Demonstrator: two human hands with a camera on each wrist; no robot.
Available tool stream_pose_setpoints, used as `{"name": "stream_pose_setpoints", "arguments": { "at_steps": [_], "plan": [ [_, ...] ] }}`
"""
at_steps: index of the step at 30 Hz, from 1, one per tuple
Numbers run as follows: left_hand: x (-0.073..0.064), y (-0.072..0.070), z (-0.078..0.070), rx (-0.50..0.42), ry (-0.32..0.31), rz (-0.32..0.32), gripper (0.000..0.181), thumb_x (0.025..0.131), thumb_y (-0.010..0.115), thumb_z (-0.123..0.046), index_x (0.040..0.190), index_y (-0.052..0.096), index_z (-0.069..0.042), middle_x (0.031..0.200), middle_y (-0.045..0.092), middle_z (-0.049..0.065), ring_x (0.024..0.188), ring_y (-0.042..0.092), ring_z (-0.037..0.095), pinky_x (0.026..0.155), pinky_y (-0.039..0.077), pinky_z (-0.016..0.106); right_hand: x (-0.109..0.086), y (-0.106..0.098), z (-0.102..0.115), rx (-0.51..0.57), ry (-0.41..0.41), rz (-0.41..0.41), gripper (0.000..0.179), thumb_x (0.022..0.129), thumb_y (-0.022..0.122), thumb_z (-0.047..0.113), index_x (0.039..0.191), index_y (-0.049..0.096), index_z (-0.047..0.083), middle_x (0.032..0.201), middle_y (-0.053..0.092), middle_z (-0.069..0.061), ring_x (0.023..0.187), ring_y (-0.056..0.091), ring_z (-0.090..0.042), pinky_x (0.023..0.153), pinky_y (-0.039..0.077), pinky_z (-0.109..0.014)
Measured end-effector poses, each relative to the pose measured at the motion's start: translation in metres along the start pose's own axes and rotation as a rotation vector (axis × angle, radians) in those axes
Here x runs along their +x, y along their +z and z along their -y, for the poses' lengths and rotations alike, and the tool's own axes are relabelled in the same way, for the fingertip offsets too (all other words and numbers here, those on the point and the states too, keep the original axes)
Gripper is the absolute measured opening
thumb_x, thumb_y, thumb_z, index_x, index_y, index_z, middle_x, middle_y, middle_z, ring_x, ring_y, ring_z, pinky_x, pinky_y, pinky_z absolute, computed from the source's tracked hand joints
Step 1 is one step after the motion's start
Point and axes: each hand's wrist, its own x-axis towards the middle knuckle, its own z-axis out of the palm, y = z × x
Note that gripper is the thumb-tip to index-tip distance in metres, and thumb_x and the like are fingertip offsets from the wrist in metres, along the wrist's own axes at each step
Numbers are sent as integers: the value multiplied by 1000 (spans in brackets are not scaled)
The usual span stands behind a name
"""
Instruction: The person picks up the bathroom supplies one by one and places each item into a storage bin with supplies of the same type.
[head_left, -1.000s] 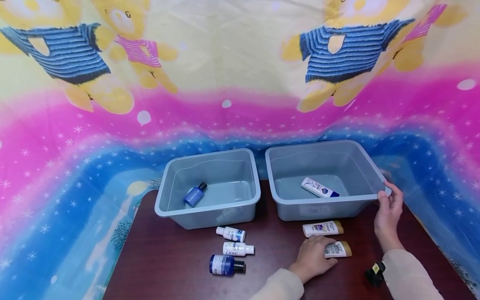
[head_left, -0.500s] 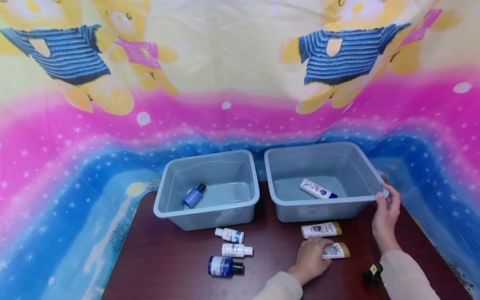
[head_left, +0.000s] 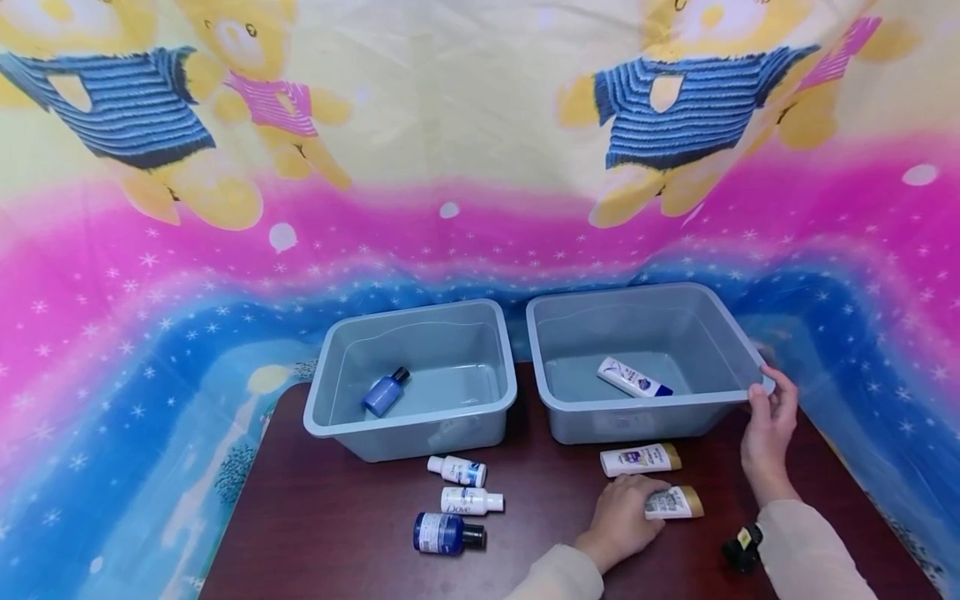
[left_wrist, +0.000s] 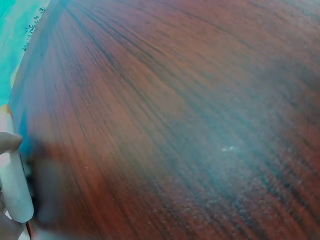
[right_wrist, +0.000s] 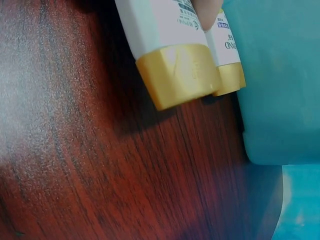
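Observation:
My left hand (head_left: 624, 515) grips a white bottle with a gold cap (head_left: 678, 502), thumb on the near side and fingers over the far side. In the left wrist view, this white bottle (left_wrist: 16, 190) shows at the left edge. Up close in the right wrist view, its gold cap (right_wrist: 177, 75) hangs close over the tabletop. Just beyond it lies a second gold-capped white bottle (head_left: 637, 460). My right hand (head_left: 772, 433) holds the front right corner of the right grey bin (head_left: 630, 423), thumb on the near side. A white tube with a blue cap (head_left: 633, 378) lies inside this bin.
Left of it stands another grey bin (head_left: 442, 435) with a blue bottle (head_left: 386, 392) inside. Before that bin lie two small white bottles (head_left: 467, 473) and a dark blue bottle (head_left: 441, 533) with a black cap. Patterned cloth (head_left: 450, 242) rises behind the brown table (head_left: 337, 517).
The held bottle has shifted slightly to the right in my left hand's grip. My right hand stays on the bin corner. The head view has drifted a little.

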Motion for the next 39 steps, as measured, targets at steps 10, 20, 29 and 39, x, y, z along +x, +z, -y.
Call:
{"name": "stream_pose_setpoints", "arguments": {
  "at_steps": [10, 20, 29, 39],
  "plan": [
    [3, -11, -4, -6, 56, 11, 49, 71, 79, -29, 118, 62, -31, 112, 58, -21, 101, 50, -4, 86, 36, 13, 1, 0, -2, -5, 0, -2, 34, 94, 48, 4, 128, 48, 4, 124, 46, -10, 104, 46, -19, 79, 38, -19],
    [4, -28, -6, 74, 146, -15, 51, 74, 76, -34, 122, 59, -34, 113, 58, -21, 101, 49, -4, 85, 37, 13, 2, -2, -2, -22, -10, -1, 34, 94, 48, 3, 128, 48, 3, 123, 47, -10, 102, 47, -19, 78, 39, -19],
    [1, -40, -5, 69, 143, -25, 50, 76, 74, -37, 123, 58, -34, 116, 57, -21, 103, 48, -4, 88, 37, 13, 3, -2, -3, -17, -12, 6, 34, 94, 47, 4, 128, 48, 3, 124, 46, -9, 104, 46, -19, 79, 38, -19],
    [-4, -54, -7, 71, 175, -92, 51, 76, 74, -37, 124, 58, -33, 117, 56, -20, 103, 47, -3, 88, 37, 13, 2, -1, -4, -3, -34, 11, 34, 94, 47, 3, 128, 48, 3, 123, 46, -7, 101, 46, -17, 78, 37, -19]
  ]
}}
